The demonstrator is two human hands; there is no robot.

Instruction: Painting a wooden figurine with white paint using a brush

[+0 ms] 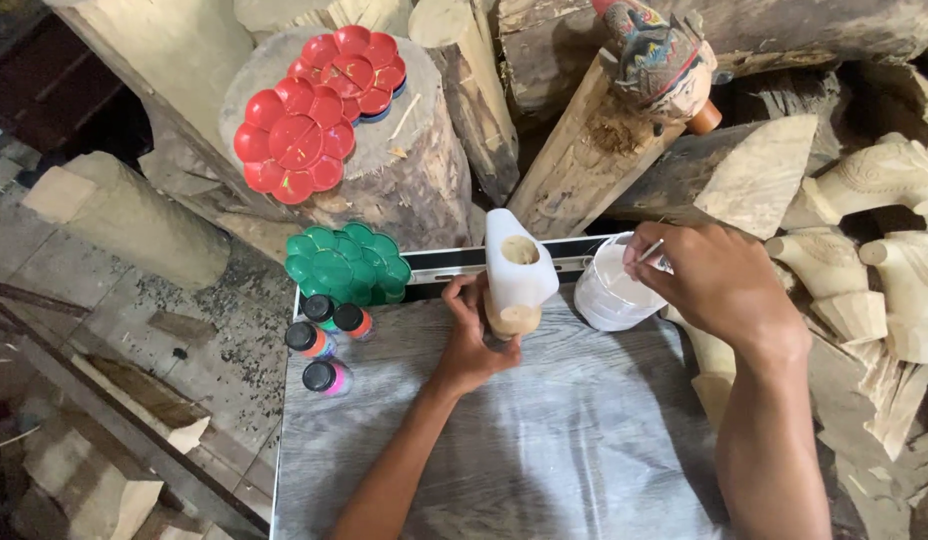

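Note:
My left hand (471,340) grips the bare lower end of a wooden carving (516,272) whose upper part is painted white, held upright over the grey board table (544,440). My right hand (719,280) holds a thin brush (648,251) over the rim of a white plastic cup (612,292) that stands at the table's far edge. The brush's tip is hidden by my fingers.
Several small paint bottles (324,345) with black caps stand at the table's left edge by a green flower-shaped palette (346,264). Two red palettes (314,110) lie on a log stump. Unpainted carvings (884,250) and a painted one (656,55) crowd the right and back.

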